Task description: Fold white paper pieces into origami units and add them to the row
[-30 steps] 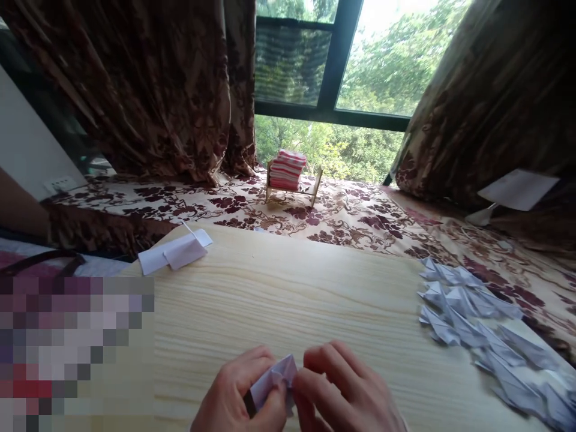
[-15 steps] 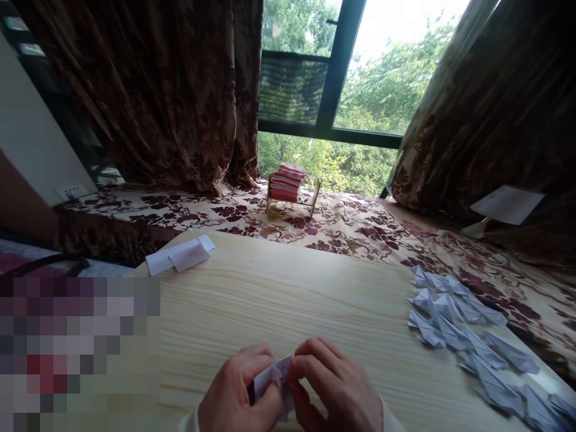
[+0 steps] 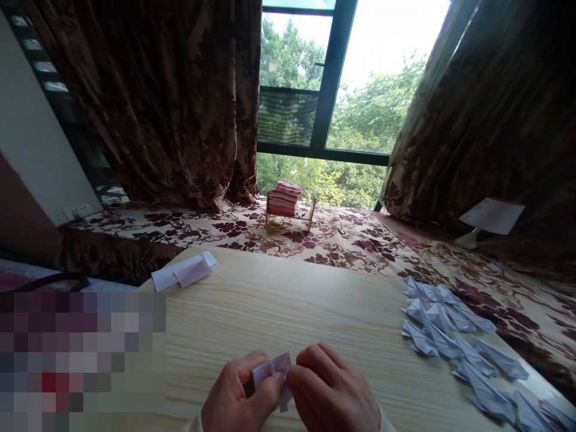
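A small piece of folded white paper (image 3: 282, 363) is pinched in my left hand (image 3: 238, 393), low in the view over the table. The thumb presses on its face, and the other fingers lie behind it. My right hand (image 3: 337, 387) is closed, its fingertips and thumb together at the paper's right edge. Whether they grip that edge or only touch it is hard to make out. The paper's creased lower part points down between the two hands.
Several folded white paper pieces (image 3: 477, 357) lie along the right side of the wooden table (image 3: 225, 318). Flat paper strips (image 3: 193, 273) overlap at the far left corner. Beyond, a small rack (image 3: 310, 219) with red-and-white striped cloths (image 3: 285, 199) and a lamp (image 3: 492, 216) stand on the patterned ledge.
The view has tilted up slightly. My right hand's fingers have drawn closer together beside the paper, while my left hand keeps its pinch.
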`<state>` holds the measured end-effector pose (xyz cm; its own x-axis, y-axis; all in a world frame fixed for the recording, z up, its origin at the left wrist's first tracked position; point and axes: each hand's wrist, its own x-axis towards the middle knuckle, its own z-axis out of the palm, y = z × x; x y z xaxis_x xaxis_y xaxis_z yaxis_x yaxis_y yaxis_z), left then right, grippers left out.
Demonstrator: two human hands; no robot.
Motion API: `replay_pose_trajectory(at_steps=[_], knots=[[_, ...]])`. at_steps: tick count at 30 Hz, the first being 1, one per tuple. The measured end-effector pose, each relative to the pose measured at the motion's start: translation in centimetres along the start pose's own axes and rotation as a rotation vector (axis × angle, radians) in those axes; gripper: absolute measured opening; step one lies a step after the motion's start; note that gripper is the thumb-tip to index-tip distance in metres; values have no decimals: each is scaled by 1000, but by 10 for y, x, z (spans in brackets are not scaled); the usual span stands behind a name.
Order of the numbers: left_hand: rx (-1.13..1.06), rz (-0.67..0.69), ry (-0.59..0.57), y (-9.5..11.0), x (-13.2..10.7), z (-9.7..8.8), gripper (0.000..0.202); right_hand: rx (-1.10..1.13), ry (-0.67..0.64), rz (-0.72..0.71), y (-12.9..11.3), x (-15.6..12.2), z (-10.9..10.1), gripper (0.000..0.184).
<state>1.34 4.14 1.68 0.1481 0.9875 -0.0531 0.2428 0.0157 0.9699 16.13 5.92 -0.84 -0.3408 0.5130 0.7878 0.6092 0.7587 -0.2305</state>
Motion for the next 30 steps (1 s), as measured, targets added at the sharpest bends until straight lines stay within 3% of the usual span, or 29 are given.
replay_pose_trajectory(at_steps=[6,10,13,17,22,30], knots=[[-157,-30,-26,1,3,-1,33,64,-171,-74,6,11,-11,21],[-125,-39,-44,14,25,1,34,94,-299,-78,18,32,-29,18],[-170,-7,-62,21,52,5,30,59,-256,-64,31,42,-33,15],[-190,-3,-55,14,78,12,24,-57,-213,-66,42,41,-30,20],[-178,10,-80,4,76,17,23,-112,-211,-84,42,34,-29,26],[-144,-25,-70,3,73,15,20,-73,-202,-76,43,28,-23,19]])
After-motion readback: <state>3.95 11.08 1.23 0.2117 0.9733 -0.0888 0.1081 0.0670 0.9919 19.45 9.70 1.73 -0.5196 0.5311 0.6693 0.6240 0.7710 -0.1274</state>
